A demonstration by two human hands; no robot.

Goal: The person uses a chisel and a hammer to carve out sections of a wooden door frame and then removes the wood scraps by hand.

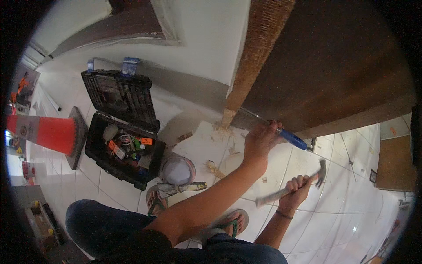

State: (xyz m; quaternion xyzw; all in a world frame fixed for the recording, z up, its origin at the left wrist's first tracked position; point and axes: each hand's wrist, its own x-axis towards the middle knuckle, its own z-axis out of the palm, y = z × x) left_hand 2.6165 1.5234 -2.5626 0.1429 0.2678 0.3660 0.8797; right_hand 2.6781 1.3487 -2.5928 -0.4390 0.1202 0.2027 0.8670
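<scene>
My left hand is closed around a chisel with a blue handle. Its metal blade points up and left, with the tip at the lower end of a wooden door frame. Lower and to the right, my right hand grips a claw hammer by its handle. The hammer's head stands a short way below the chisel's handle end, apart from it. Wood chips lie scattered on the tiled floor below the frame.
A black toolbox stands with its lid up, full of mixed items. Beside it are a round tub and a putty knife near my foot. An orange cone stands at the left. A dark brown door fills the upper right.
</scene>
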